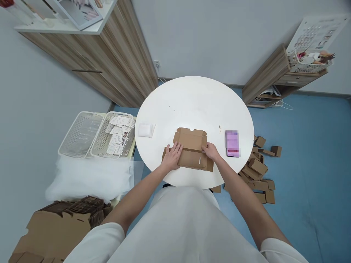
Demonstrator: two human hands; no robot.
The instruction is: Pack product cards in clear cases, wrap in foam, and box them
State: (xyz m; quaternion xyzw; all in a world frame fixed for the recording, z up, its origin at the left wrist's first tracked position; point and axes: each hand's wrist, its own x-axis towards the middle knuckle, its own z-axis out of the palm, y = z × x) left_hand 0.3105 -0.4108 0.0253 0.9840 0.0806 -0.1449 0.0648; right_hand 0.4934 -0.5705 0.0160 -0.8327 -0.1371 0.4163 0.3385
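Observation:
A brown cardboard box blank (pixel 191 140), unfolded with its flaps spread, lies near the front edge of the round white table (pixel 197 98). My left hand (pixel 172 157) presses on its left side, fingers stretched out over the cardboard. At the right side, my right hand (pixel 210 151) pinches the edge by the fold between the two main panels. A narrow slot shows in the lower panel. To the left on the table lies a small white padded packet (pixel 145 130); a phone with a purple screen (pixel 232 143) lies to the right.
Left of the table stand a white basket of printed cards (pixel 116 137) and another basket with clear plastic items (pixel 81 136). Below them are a stack of white foam sheets (pixel 90 179) and flat cardboard blanks (pixel 57 230). Folded brown boxes (pixel 259 168) are piled on the floor at right.

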